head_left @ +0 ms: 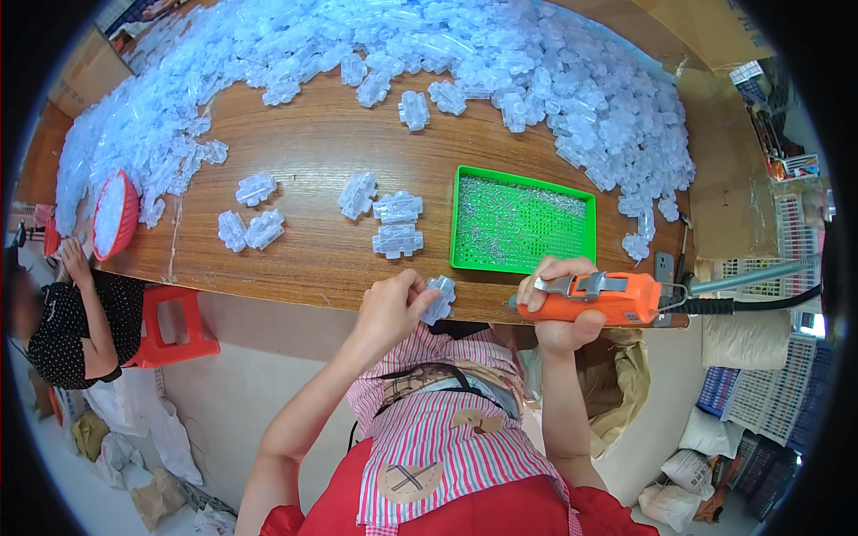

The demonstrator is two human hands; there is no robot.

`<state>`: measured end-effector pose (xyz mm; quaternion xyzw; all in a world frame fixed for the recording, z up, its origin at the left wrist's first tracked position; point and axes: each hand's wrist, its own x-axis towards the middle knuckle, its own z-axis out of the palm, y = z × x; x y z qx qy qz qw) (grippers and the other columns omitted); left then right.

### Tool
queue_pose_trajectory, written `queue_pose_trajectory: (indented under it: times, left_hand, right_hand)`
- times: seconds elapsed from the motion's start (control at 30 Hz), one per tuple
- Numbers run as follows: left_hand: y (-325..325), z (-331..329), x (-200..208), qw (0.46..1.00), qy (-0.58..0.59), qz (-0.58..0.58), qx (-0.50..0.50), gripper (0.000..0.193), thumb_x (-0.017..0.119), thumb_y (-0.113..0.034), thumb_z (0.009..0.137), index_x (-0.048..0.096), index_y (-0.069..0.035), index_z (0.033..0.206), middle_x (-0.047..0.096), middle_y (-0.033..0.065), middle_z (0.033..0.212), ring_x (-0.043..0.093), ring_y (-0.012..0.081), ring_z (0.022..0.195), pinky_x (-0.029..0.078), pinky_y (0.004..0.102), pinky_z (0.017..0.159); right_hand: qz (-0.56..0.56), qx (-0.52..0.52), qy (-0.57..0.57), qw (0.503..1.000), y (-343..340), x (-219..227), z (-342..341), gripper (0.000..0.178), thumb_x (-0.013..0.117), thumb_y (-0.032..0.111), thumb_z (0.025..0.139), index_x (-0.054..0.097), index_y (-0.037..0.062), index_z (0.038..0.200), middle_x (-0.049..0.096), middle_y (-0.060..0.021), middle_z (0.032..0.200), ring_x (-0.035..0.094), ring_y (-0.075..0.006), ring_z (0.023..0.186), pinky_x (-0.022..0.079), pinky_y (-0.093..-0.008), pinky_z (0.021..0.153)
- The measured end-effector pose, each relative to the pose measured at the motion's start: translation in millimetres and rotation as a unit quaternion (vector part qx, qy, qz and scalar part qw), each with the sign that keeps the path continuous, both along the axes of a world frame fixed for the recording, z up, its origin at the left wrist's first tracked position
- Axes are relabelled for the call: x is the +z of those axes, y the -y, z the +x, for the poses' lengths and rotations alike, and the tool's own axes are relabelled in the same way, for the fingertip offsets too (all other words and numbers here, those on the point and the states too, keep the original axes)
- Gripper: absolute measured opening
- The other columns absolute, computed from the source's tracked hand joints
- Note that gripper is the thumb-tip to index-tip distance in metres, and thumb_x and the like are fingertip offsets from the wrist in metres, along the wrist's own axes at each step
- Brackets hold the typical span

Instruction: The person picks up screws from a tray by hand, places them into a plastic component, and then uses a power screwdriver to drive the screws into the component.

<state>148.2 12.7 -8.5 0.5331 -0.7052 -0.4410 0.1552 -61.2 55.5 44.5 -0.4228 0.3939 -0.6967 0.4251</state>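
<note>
At the table's front edge, my left hand pinches a clear plastic part between thumb and fingers. My right hand is wrapped round an orange electric screwdriver, its dark tip pointing left toward that part, with a gap between them. Beyond the screwdriver lies a green tray holding many small metal screws. Several more clear plastic parts lie loose on the wooden table, left of the tray.
A large heap of clear plastic parts covers the table's far side and both ends. A red basket of parts stands at left, where another person sits near a red stool. The screwdriver's cable runs right past a phone.
</note>
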Motion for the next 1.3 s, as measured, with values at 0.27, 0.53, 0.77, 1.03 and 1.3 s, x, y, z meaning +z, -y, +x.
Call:
queue_pose_trajectory:
  times: [0.27,0.53,0.77,1.03,1.3]
  left_hand:
    - [-27.6,-8.7,-17.5,0.934,-0.230,0.250,0.111,0.021,0.057,-0.017,0.096,0.051,0.001,0.087,0.066,0.0079,0.074,0.069,0.0133,0.070,0.057,0.0239,0.058]
    - [-44.0,-18.4,-29.8,0.903,-0.299,0.255,0.175,0.017,0.056,-0.014,0.097,0.050,0.001,0.090,0.064,0.0078,0.080,0.067,0.0127,0.074,0.059,0.0246,0.063]
    - [-48.5,-20.0,-35.0,0.902,-0.306,0.233,0.196,0.020,0.059,-0.013,0.095,0.049,0.001,0.084,0.066,0.0079,0.074,0.068,0.0115,0.071,0.056,0.0229,0.058]
    - [-52.0,-24.0,-37.9,0.898,-0.322,0.218,0.205,0.020,0.059,-0.013,0.095,0.049,0.001,0.085,0.068,0.0103,0.076,0.069,0.0122,0.073,0.056,0.0233,0.059]
    - [-51.9,-26.6,-28.5,0.910,-0.291,0.212,0.206,0.019,0.058,-0.014,0.096,0.049,0.000,0.085,0.063,0.0062,0.075,0.064,0.0089,0.070,0.059,0.0246,0.063]
  right_hand:
    - [0.010,0.047,-0.009,0.999,-10.4,-18.0,21.2,0.086,0.053,0.081,0.073,0.054,-0.0009,0.097,0.053,-0.0060,0.063,0.052,-0.0157,0.056,0.047,-0.0290,0.051]
    - [0.001,0.065,0.022,0.998,-7.0,-36.5,35.4,0.084,0.057,0.079,0.071,0.057,-0.0008,0.094,0.055,-0.0065,0.065,0.053,-0.0150,0.058,0.045,-0.0271,0.051]
    - [-0.008,0.069,0.026,0.997,-5.1,-37.4,38.0,0.083,0.057,0.079,0.072,0.059,-0.0009,0.095,0.057,-0.0052,0.064,0.054,-0.0129,0.058,0.043,-0.0243,0.050]
    - [-0.021,0.069,-0.026,0.997,-4.6,-45.7,41.8,0.078,0.056,0.079,0.073,0.051,0.0029,0.088,0.053,-0.0053,0.060,0.050,-0.0163,0.055,0.046,-0.0279,0.050]
    - [-0.059,0.089,-0.046,0.993,0.8,-45.2,40.3,0.079,0.058,0.077,0.071,0.052,0.0014,0.090,0.054,-0.0062,0.061,0.051,-0.0162,0.054,0.045,-0.0269,0.048]
